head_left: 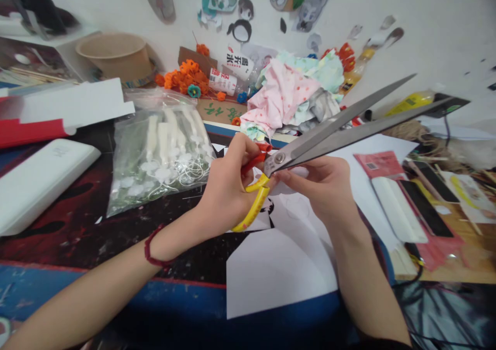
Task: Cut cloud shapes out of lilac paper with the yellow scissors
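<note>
My left hand [228,185] is wrapped round the handles of large scissors [310,136], one handle loop red and the other yellow. The long metal blades point up and to the right, slightly apart. Close to the pivot, my right hand [325,182] is closed in a pinch, its thumb and index finger beside the yellow handle. A piece of white paper [296,185] shows between its fingers, partly hidden by the hand. Under both hands lie white sheets [279,272], some with black printed shapes.
Left of my hands are a clear bag [155,169] of white-tipped strings and a white box [50,179]. Crumpled patterned fabric [287,92] and orange flowers [186,76] line the back. To the right sit dark phone-like slabs [424,205] and a pink packet [377,163].
</note>
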### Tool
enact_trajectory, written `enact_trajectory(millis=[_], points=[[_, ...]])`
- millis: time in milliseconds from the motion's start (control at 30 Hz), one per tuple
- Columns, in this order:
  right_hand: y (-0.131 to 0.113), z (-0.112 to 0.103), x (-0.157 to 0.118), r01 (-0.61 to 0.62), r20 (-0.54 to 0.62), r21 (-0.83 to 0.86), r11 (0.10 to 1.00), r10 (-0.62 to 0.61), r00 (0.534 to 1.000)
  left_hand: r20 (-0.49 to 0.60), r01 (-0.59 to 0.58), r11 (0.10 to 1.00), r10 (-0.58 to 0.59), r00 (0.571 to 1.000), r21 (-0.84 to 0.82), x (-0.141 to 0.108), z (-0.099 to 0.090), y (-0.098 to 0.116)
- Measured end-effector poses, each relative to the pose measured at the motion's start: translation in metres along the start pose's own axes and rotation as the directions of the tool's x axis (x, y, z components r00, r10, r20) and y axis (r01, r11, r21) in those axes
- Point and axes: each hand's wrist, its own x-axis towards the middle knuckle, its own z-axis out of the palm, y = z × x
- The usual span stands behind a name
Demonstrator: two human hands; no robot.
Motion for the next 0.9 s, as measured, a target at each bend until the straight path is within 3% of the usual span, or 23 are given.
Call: enact_trajectory(millis=[333, 900], points=[[-0.001, 0.0049, -0.0012, -0.006, -0.053, 0.111, 0.994, 0.012, 0.999, -0.024, -0.08, 0.996, 0.081, 0.996, 0.047, 0.0013, 0.002, -0.0015], [0.0043, 0.0083, -0.0021, 0.015, -0.086, 0.117, 0.993, -0.005, 0.996, -0.023, -0.075, 0.995, 0.076, 0.997, 0.064, -0.0008, 0.003, -0.0013]])
